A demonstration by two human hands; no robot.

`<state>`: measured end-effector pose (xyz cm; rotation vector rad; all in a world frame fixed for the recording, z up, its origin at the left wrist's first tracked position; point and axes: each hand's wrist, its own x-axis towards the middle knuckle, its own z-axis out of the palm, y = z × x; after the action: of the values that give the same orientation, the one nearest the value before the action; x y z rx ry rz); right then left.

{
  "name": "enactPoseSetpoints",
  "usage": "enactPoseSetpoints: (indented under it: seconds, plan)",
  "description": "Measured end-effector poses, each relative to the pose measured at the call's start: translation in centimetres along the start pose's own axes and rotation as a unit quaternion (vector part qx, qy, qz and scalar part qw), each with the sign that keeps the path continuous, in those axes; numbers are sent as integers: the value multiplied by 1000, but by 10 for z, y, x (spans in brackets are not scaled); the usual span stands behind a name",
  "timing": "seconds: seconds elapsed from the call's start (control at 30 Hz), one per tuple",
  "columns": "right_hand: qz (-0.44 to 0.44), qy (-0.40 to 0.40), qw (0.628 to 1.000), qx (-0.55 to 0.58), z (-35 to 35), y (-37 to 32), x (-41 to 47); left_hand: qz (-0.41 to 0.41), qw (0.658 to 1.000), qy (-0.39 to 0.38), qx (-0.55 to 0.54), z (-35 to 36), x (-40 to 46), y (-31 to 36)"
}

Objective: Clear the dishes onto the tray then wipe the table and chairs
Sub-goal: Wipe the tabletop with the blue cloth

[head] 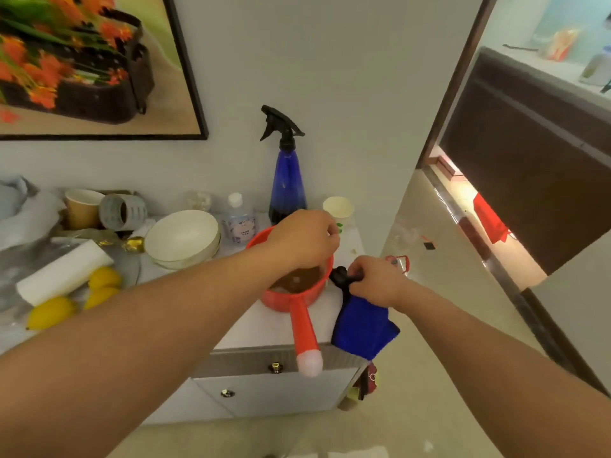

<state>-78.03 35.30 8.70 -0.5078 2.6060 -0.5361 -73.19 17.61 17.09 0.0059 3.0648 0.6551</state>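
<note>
Both hands are busy at the right end of the worktop: left hand hovers over the red ladle-pot, fingers curled at its far rim, maybe pinching something small, can't tell what; right hand grips a blue cloth bunched with something black at the top, cloth hanging off the worktop edge. Pot is round red plastic with a long handle and pale end knob sticking out past the edge, brown liquid inside. Behind it: blue cone-shaped spray bottle with black trigger, small clear water bottle, pale paper cup. Stacked white bowls, glossy and wide, sit just left of the pot. No tray seen. I judge I'm collecting cloth and cleaner for the wiping. To do it well: keep my wrist off the pot rim, since the overhanging handle makes it tippy and the liquid would spill; lift the cloth clear first. Yellow lemons and a white paper roll lie far left.
</note>
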Motion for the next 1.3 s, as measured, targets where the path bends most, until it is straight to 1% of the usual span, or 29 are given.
enactPoseSetpoints:
  seconds: [0.07,0.13,0.17,0.2,0.27,0.3,0.33,0.37,0.4,0.47,0.5,0.57,0.63,0.7,0.77,0.87,0.9,0.97,1.0,1.1,1.2,1.3]
  plan:
    - [0,64,995,73,-9,1,2,-16,1000,0,11,1,-3,7]
    - [-32,108,991,69,-21,5,10,-32,999,14,25,-5,-3,21]
    - [-56,104,992,51,-24,7,14,-39,998,29,28,-7,-2,29]
    - [-81,77,993,27,-24,10,17,-50,997,43,29,-9,-2,37]
    - [-119,-4,992,-32,-10,15,17,-85,993,71,27,-7,-6,48]
    - [-146,-29,985,-90,-1,22,10,-110,989,89,31,0,-11,55]
    - [-178,-29,972,-149,7,31,2,-136,985,101,34,7,-16,64]
    - [-206,-13,961,-182,13,38,-7,-160,981,103,38,13,-22,73]
    - [-236,0,955,-179,17,48,-12,-185,977,102,39,22,-29,86]
    - [-263,-3,958,-114,22,56,-17,-224,969,99,32,34,-44,100]
    - [-258,-20,963,-74,21,59,-17,-244,965,98,22,38,-52,109]
    - [-249,-79,965,1,18,62,-25,-293,951,95,5,43,-79,132]
    - [-245,-124,959,68,19,61,-41,-336,938,87,11,50,-110,146]
    - [-255,-163,945,122,20,57,-65,-390,918,74,11,57,-145,154]
    - [-271,-206,928,151,28,53,-94,-440,895,60,-23,65,-187,165]
    - [-282,-270,902,186,47,47,-145,-476,876,25,-69,85,-248,181]
    - [-283,-292,894,190,52,43,-164,-485,868,22,-100,95,-270,187]
    - [-290,-328,881,180,65,33,-201,-502,848,45,-161,111,-314,202]
    - [-294,-342,874,179,71,29,-214,-510,841,59,-172,117,-329,208]
    - [-331,-395,848,122,98,19,-284,-546,813,116,-167,137,-408,240]
    - [-382,-424,819,65,131,25,-364,-590,781,152,-139,166,-496,279]
    - [-408,-448,796,10,176,42,-452,-639,728,201,-145,204,-600,328]
